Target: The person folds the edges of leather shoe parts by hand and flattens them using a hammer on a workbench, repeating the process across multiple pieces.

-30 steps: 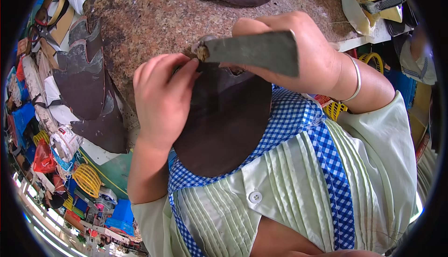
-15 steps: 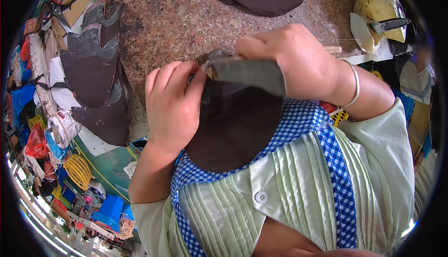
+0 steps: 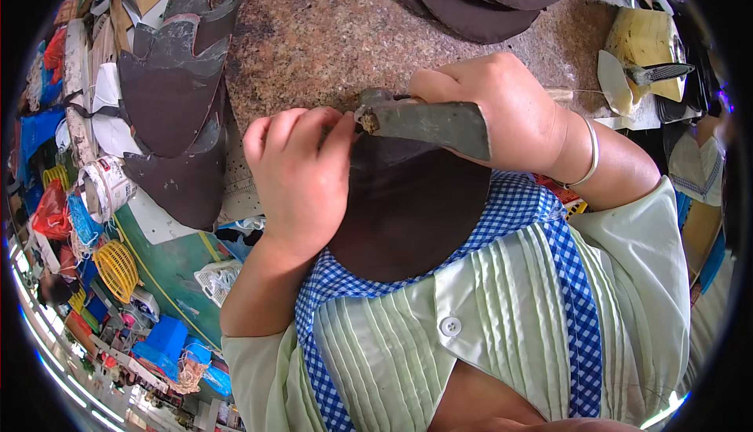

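My right hand (image 3: pixel 502 107) is closed round the wooden handle (image 3: pixel 558 94) of a hammer. The hammer's long, flat grey metal peen (image 3: pixel 431 125) reaches back toward my knuckles. Its rounded face is low at the front edge of the speckled stone slab (image 3: pixel 314 32). Close to the hammer head, my left hand (image 3: pixel 302 169) pinches the upper edge of a dark brown leather-like piece (image 3: pixel 416 212). The rounded lower part of this piece hangs over my blue checked apron (image 3: pixel 518 205). The hammer and my fingers hide its upper edge.
Several dark brown rounded pieces (image 3: pixel 478 1) lie stacked at the slab's far side. More pieces with notched ends (image 3: pixel 172 95) overlap on the left. A yellowish block (image 3: pixel 643 48) with a dark-handled tool (image 3: pixel 663 73) stands at right. A yellow basket (image 3: pixel 118 270) is at lower left.
The view has shifted, so the slab and stacks sit further right and lower. The hammer head is sharper than before and stays beside my left fingers. Both hands keep their holds.
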The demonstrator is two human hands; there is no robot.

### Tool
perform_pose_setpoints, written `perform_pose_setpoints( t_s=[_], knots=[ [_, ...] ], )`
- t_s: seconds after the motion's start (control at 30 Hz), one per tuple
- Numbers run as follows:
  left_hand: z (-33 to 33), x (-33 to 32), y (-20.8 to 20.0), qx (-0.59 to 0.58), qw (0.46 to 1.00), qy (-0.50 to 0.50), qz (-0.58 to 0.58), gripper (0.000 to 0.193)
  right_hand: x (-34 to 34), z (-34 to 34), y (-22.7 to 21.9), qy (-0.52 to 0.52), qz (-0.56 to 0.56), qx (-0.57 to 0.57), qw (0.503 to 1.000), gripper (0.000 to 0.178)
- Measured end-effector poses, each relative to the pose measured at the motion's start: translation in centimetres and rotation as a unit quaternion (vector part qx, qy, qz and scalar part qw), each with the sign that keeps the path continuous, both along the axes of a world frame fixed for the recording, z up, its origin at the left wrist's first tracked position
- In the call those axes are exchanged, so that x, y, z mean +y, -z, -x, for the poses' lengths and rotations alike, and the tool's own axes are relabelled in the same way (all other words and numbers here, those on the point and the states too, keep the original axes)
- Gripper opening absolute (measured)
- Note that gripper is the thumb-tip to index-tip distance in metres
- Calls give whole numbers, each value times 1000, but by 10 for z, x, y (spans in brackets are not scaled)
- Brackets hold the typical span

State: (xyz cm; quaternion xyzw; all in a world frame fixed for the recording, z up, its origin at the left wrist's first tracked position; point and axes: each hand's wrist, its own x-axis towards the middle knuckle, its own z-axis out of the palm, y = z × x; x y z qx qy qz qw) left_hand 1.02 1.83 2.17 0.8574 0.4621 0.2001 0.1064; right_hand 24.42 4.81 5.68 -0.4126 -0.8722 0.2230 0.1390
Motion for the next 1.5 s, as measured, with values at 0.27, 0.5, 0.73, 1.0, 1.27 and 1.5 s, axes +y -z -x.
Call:
perform_pose_setpoints(
  t_s=[0.27, 0.5, 0.73, 1.0, 1.27, 1.5],
  knots=[
    [12, 2, 12, -28, 998, -57, 10, 23, 7, 7, -1, -37, 23, -14, 999, 23],
    [11, -7, 17, -53, 996, -65, -22, 16, 9, 12, -1, -42, -11, 1, 999, 23],
    [15, -13, 22, -40, 995, -84, -42, 18, 9, 17, 1, -43, -15, -7, 999, 25],
    [13, -13, 30, -110, 990, -89, -17, 15, 8, 21, -2, -29, -18, -24, 999, 25],
    [12, -20, 26, -34, 986, -126, -101, 19, 13, 30, -8, -52, -18, -54, 997, 29],
    [11, -24, 36, -103, 988, -111, -39, 22, 10, 24, 0, -51, -28, -14, 998, 30]
  ],
)
